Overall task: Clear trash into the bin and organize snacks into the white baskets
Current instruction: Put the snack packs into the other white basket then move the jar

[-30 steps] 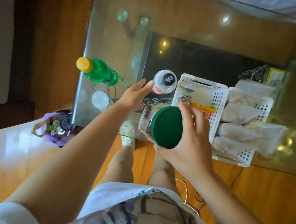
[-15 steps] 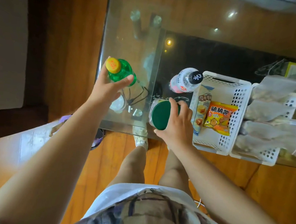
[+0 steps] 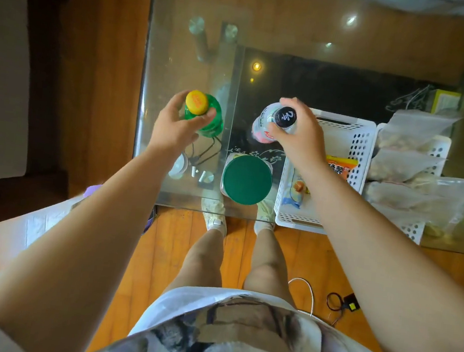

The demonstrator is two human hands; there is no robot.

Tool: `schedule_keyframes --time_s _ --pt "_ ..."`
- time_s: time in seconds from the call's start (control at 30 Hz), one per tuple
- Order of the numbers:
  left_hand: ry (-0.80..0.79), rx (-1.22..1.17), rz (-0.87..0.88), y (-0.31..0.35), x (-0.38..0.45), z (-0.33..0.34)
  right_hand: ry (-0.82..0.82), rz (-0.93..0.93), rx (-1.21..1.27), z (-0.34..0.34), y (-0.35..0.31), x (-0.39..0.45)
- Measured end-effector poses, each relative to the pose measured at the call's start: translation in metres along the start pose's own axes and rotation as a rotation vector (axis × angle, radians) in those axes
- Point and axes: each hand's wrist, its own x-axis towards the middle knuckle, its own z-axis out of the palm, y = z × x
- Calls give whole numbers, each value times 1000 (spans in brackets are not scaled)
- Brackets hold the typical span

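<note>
Now that my right hand [image 3: 298, 134] has let go of the green-lid jar [image 3: 247, 179], it grips the clear bottle [image 3: 273, 123]; left hand [image 3: 177, 125] grips the green bottle [image 3: 204, 114]. Both prob. trash for the bin. Near basket [image 3: 360, 140] holds snack pkts, right basket [image 3: 441, 146] clear bags, on the glass surface [image 3: 326, 28].

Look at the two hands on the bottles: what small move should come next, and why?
Probably lift both bottles off the glass table and carry them toward the bin. The left hand already grips the green bottle below its yellow cap, and the right hand grips the clear bottle near its dark cap. Both stand upright; no bin is clearly visible.
</note>
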Motion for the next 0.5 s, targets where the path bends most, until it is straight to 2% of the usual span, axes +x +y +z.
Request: schedule_keyframes --time_s 0.23,0.5 --pt "-170 139 19 -2 -9 36 -105 -54 -98 -9 7 -4" --pt "-235 195 27 -6 -16 40 -137 -66 -104 -7 14 -19"
